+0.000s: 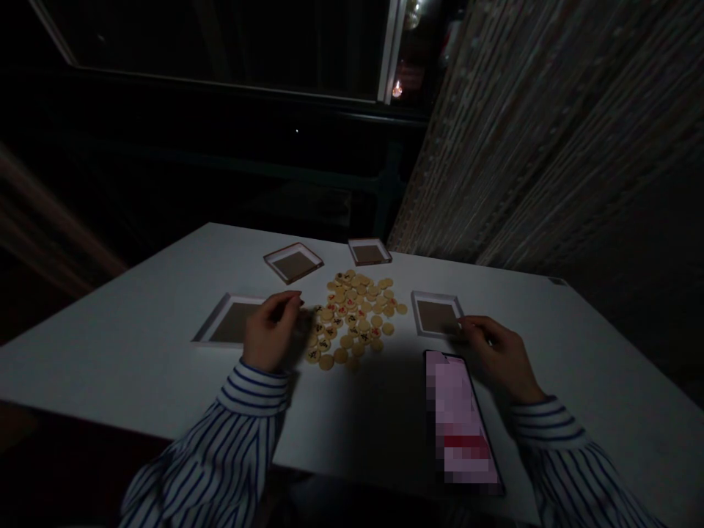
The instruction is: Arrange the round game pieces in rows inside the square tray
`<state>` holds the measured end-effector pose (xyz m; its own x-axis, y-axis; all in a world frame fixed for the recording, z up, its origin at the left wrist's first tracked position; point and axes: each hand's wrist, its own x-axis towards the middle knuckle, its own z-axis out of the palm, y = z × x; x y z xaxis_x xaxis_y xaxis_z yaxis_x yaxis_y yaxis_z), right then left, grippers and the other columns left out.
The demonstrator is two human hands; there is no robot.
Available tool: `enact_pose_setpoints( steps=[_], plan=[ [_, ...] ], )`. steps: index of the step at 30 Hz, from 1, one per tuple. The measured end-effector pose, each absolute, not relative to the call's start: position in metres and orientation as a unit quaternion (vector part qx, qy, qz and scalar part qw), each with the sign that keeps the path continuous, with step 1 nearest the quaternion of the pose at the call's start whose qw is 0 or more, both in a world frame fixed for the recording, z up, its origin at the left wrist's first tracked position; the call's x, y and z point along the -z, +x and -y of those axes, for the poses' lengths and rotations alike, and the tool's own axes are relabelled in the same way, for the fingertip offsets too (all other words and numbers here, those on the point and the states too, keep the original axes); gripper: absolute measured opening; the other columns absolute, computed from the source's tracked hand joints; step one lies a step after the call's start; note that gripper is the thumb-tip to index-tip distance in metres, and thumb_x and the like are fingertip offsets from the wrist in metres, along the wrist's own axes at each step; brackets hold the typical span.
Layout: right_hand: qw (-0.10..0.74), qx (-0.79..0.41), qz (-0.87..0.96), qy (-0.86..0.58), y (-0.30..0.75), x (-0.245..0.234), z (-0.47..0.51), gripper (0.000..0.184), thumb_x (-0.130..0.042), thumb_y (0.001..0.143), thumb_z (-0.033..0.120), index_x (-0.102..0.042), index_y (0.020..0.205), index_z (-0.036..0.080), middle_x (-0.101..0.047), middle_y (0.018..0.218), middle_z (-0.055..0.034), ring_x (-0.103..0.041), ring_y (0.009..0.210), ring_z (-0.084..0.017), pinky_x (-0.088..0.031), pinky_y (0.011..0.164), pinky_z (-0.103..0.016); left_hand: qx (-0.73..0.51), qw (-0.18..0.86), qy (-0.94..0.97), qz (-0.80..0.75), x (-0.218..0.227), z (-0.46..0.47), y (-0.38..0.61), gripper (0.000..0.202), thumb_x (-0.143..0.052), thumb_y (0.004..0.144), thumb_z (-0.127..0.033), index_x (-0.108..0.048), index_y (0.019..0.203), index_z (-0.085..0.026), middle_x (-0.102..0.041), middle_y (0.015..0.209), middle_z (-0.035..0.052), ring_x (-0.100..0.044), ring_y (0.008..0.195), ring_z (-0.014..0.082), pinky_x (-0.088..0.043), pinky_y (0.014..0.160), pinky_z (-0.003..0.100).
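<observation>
A loose spread of round wooden Chinese chess pieces [357, 308], some marked in red or black characters, lies mid-table. At its left edge is my left hand [270, 330], fingers curled into a pinch; anything inside them is hidden. Behind that hand is a shallow open box [231, 323], partly covered by it. My right hand [501, 357] is also closed, its thumb and fingertips at the right side of a small open box [437, 315]. Whether they grip the box's rim or something small cannot be made out.
Two more shallow box parts, a left one [294, 262] and a right one [369, 251], lie at the back of the white table [137, 323]. A lit phone [462, 422] rests near the front edge, left of my right forearm. A string curtain [495, 132] hangs behind on the right.
</observation>
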<state>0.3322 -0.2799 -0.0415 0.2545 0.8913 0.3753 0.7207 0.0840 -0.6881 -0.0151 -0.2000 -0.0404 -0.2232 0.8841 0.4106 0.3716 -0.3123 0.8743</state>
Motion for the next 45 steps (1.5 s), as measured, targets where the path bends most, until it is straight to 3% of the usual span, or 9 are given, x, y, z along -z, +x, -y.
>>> enact_pose_setpoints(
  steps=[4,7,13,19,25,32,38,45],
  plan=[
    [0.445,-0.115,0.597,-0.658,0.331,0.037,0.28,0.027,-0.051,0.081,0.039,-0.065,0.087,0.017,-0.068,0.085,-0.0067,-0.063,0.076,-0.019,-0.049,0.069,-0.031,-0.542,0.259,0.611,-0.515,0.015,0.172,-0.011,0.025,-0.057,0.073,-0.034,-0.066,0.086,-0.014,-0.066,0.07,0.0027,-0.06,0.058,0.0118,-0.049,0.055,0.022],
    [0.436,-0.125,0.604,-0.655,0.328,0.032,0.279,0.027,-0.052,0.081,0.039,-0.065,0.086,0.017,-0.069,0.085,-0.0073,-0.063,0.076,-0.02,-0.049,0.069,-0.032,-0.549,0.269,0.616,-0.497,0.011,0.154,-0.006,0.024,-0.056,0.074,-0.033,-0.065,0.085,-0.014,-0.067,0.072,0.0031,-0.059,0.056,0.0104,-0.048,0.053,0.021],
    [0.379,-0.149,0.638,-0.654,0.322,0.029,0.273,0.027,-0.051,0.082,0.038,-0.066,0.089,0.017,-0.069,0.087,-0.0077,-0.064,0.076,-0.02,-0.051,0.066,-0.031,-0.502,0.243,0.661,-0.502,0.039,0.153,-0.011,0.025,-0.054,0.076,-0.036,-0.066,0.086,-0.016,-0.068,0.077,0.003,-0.061,0.067,0.0137,-0.049,0.062,0.024],
    [0.254,-0.175,0.741,-0.596,0.301,0.018,0.255,0.025,-0.047,0.084,0.034,-0.066,0.093,0.02,-0.07,0.088,-0.0054,-0.064,0.074,-0.018,-0.052,0.062,-0.028,-0.396,0.174,0.776,-0.459,0.043,0.158,-0.021,0.021,-0.051,0.079,-0.033,-0.066,0.082,-0.018,-0.067,0.08,0.0036,-0.06,0.07,0.015,-0.048,0.067,0.026],
    [0.162,-0.116,0.813,-0.546,0.276,0.005,0.241,0.023,-0.045,0.085,0.028,-0.065,0.095,0.022,-0.07,0.086,-0.006,-0.064,0.069,-0.016,-0.049,0.057,-0.025,-0.364,0.158,0.81,-0.432,0.042,0.156,-0.024,0.018,-0.05,0.079,-0.03,-0.064,0.081,-0.018,-0.064,0.082,0.0051,-0.059,0.076,0.0159,-0.048,0.073,0.028],
    [0.139,-0.095,0.848,-0.503,0.259,0.004,0.231,0.022,-0.048,0.081,0.023,-0.065,0.094,0.024,-0.069,0.082,-0.0037,-0.062,0.066,-0.014,-0.046,0.055,-0.024,-0.343,0.163,0.826,-0.417,0.042,0.156,-0.025,0.015,-0.051,0.078,-0.026,-0.064,0.079,-0.018,-0.064,0.081,0.0047,-0.059,0.077,0.0158,-0.048,0.073,0.03],
    [0.116,-0.076,0.885,-0.444,0.239,-0.001,0.224,0.02,-0.05,0.081,0.024,-0.065,0.093,0.022,-0.066,0.078,-0.0028,-0.059,0.063,-0.012,-0.044,0.054,-0.022,-0.317,0.142,0.844,-0.408,0.043,0.156,-0.025,0.02,-0.049,0.079,-0.027,-0.064,0.09,-0.019,-0.066,0.09,0.0065,-0.059,0.085,0.0182,-0.047,0.079,0.035],
    [0.057,-0.02,0.93,-0.363,0.215,0.004,0.21,0.021,-0.046,0.085,0.022,-0.064,0.097,0.021,-0.067,0.087,-0.0059,-0.06,0.078,-0.016,-0.046,0.067,-0.026,-0.275,0.14,0.857,-0.412,0.043,0.156,-0.028,0.019,-0.051,0.079,-0.027,-0.065,0.09,-0.02,-0.067,0.089,0.0059,-0.06,0.085,0.0195,-0.047,0.079,0.034]
  ],
)
